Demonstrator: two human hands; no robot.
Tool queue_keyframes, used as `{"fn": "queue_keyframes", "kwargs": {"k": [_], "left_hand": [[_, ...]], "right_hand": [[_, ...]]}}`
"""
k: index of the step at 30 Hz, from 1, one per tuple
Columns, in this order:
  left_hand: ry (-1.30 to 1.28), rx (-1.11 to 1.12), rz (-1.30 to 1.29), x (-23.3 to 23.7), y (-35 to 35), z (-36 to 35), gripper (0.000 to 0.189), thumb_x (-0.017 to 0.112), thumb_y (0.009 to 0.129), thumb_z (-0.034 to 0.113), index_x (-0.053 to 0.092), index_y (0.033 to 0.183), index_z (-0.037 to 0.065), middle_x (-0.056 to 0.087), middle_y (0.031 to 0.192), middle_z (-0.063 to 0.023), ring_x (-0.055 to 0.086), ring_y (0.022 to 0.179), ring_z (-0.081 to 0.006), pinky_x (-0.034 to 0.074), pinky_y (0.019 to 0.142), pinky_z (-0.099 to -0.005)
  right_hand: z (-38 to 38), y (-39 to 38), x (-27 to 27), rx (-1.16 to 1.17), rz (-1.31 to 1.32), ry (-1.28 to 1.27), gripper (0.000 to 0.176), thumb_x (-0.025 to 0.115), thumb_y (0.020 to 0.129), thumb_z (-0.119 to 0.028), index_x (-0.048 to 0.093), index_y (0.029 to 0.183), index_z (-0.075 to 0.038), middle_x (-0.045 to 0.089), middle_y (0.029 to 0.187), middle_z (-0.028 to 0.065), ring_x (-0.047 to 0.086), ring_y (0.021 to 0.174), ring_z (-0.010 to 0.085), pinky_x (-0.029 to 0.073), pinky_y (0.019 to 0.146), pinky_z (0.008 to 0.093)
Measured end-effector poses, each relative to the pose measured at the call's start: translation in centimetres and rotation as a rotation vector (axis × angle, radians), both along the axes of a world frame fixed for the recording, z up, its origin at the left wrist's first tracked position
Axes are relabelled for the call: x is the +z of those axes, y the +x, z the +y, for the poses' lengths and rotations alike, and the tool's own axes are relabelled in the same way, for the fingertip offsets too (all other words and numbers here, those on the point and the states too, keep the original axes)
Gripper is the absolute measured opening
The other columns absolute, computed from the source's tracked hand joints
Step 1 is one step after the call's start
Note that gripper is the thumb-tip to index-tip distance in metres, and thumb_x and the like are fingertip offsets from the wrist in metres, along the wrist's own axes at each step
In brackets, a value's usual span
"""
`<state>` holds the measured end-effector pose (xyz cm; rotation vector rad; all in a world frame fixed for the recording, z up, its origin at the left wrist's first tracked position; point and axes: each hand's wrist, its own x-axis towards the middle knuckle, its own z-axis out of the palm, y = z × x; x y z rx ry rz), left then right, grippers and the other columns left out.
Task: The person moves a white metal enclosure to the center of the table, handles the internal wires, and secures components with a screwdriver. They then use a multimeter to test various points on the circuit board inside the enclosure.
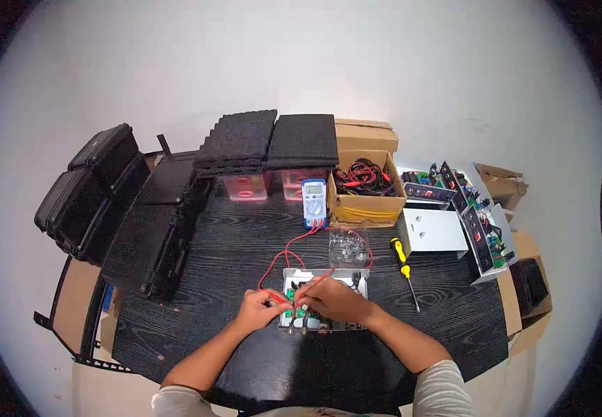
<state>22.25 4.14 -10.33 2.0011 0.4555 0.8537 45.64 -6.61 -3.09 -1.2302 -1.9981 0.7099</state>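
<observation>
In front of me lies an open white metal case with a green circuit board and dark wiring inside. My left hand is closed around a red test probe, its tip pointing into the left part of the case. My right hand reaches over the case from the right and pinches a second red probe. Both tips come close together above the board. Red leads run from the probes to a blue-edged digital multimeter propped up behind the case.
A clear box of small hardware sits behind the case. A yellow-handled screwdriver lies to the right, near a white metal cover and opened devices. A cardboard box holds tangled leads. Black hard cases stand left.
</observation>
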Motion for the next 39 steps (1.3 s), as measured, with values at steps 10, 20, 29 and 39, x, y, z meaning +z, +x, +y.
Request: {"fn": "queue_keyframes", "kwargs": {"k": [10, 20, 29, 39], "left_hand": [[-0.048, 0.018, 0.040, -0.51, -0.03, 0.10, 0.017, 0.092, 0.082, 0.016, 0.080, 0.089, 0.005, 0.073, 0.072, -0.0014, 0.063, 0.062, -0.0057, 0.050, 0.059, -0.0256], [-0.061, 0.045, 0.095, -0.31, -0.08, 0.01, 0.021, 0.092, 0.082, 0.019, 0.079, 0.088, 0.005, 0.070, 0.068, 0.0009, 0.060, 0.058, -0.0054, 0.047, 0.056, -0.0253], [-0.075, 0.058, 0.102, -0.48, -0.09, -0.04, 0.020, 0.093, 0.080, 0.018, 0.081, 0.090, 0.006, 0.070, 0.069, 0.0006, 0.058, 0.058, -0.0052, 0.046, 0.056, -0.0255], [-0.038, 0.023, -0.015, -0.48, 0.29, -0.13, 0.013, 0.089, 0.084, 0.010, 0.079, 0.089, 0.003, 0.064, 0.062, 0.0033, 0.046, 0.053, 0.0001, 0.037, 0.049, -0.0232]], "right_hand": [[-0.36, -0.17, 0.51, 0.007, 0.023, 0.044, 0.024, 0.062, 0.104, -0.020, 0.071, 0.106, 0.002, 0.074, 0.101, 0.0142, 0.071, 0.097, 0.0318, 0.054, 0.090, 0.0416], [-0.60, -0.25, 0.91, -0.007, 0.017, 0.031, 0.023, 0.060, 0.105, -0.019, 0.071, 0.107, 0.001, 0.075, 0.101, 0.0144, 0.072, 0.099, 0.0317, 0.054, 0.093, 0.0421], [-0.25, -0.15, 0.38, -0.005, 0.005, -0.014, 0.022, 0.064, 0.104, -0.022, 0.075, 0.108, -0.004, 0.076, 0.103, 0.0120, 0.072, 0.102, 0.0303, 0.055, 0.093, 0.0426], [-0.43, -0.22, 0.58, 0.003, 0.038, 0.040, 0.023, 0.061, 0.105, -0.021, 0.071, 0.107, -0.001, 0.074, 0.099, 0.0134, 0.070, 0.096, 0.0323, 0.052, 0.091, 0.0431]]}}
